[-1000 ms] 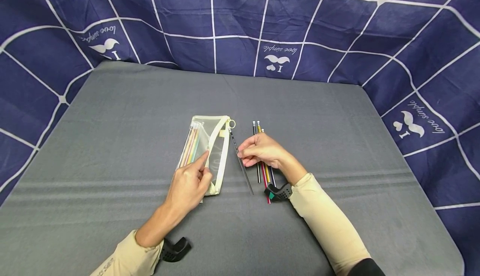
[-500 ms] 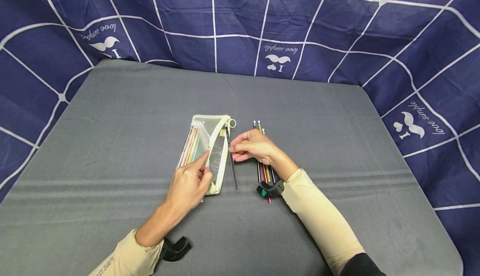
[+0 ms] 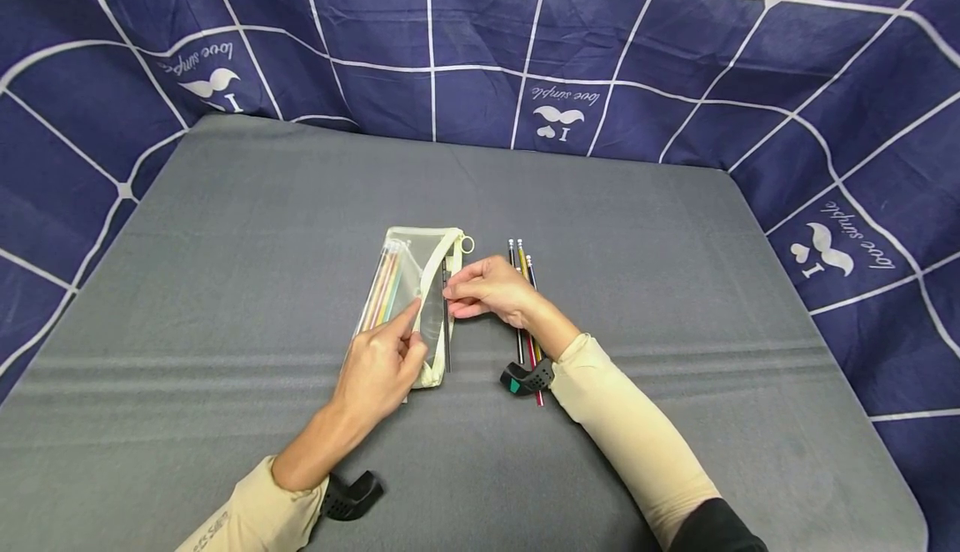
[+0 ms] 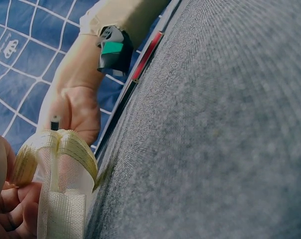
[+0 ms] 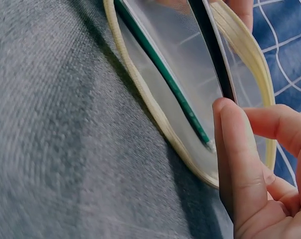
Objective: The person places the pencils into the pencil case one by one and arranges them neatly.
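Observation:
My left hand pinches the opening edge of a see-through pencil pouch with pale yellow trim, drawing its unzipped mouth wide. Several coloured pencils lie along the pouch's left side. My right hand grips a black pencil between thumb and fingers over the pouch's opening. The right wrist view shows this pencil slanting across the mouth, above a green pencil inside. From the left wrist camera, the pencil's black end peeks out over the yellow zipper edge.
Under my right wrist lies a loose group of pencils, black, yellow and red ones among them, partly hidden by the forearm. A grey cloth-covered table stretches around, with a blue grid-patterned curtain behind and at both sides.
My right hand has carried the black pencil leftward, from beside the pouch to over its open mouth. The left hand stays in place on the pouch edge.

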Action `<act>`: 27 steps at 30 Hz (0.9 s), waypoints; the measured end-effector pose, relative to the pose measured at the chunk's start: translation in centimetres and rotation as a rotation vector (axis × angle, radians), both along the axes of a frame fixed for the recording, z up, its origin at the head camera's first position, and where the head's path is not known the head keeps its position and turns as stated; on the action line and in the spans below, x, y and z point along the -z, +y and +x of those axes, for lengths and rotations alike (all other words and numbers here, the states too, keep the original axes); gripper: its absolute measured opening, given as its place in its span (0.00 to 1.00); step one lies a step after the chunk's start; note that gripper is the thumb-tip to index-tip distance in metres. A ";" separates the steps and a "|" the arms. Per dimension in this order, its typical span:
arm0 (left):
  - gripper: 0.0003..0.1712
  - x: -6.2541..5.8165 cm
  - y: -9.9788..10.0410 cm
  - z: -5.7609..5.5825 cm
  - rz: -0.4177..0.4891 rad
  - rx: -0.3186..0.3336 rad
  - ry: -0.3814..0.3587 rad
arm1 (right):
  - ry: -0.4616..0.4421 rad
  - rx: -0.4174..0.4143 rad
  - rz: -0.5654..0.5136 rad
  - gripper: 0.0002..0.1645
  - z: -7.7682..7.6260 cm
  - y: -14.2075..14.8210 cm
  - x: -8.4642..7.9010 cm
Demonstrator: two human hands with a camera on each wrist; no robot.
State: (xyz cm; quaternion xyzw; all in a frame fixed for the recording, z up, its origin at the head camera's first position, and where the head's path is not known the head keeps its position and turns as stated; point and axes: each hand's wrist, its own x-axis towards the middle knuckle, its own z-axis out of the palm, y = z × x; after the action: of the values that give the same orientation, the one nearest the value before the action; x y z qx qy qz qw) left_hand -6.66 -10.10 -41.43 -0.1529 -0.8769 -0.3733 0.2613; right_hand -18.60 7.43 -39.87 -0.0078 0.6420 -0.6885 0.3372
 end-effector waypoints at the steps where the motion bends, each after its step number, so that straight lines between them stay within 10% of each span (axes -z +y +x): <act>1: 0.26 0.0 0.0 0.0 0.001 0.001 0.000 | 0.002 0.006 -0.001 0.07 0.0 -0.1 0.1; 27: 0.25 0.0 0.1 0.0 0.010 0.005 0.010 | 0.106 0.107 -0.061 0.12 0.8 -1.4 -0.5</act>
State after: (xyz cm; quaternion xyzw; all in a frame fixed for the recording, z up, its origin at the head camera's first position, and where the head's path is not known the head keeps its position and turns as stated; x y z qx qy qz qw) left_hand -6.66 -10.05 -41.44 -0.1557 -0.8732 -0.3778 0.2654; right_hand -17.83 6.00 -39.34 -0.0199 0.6373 -0.7233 0.2651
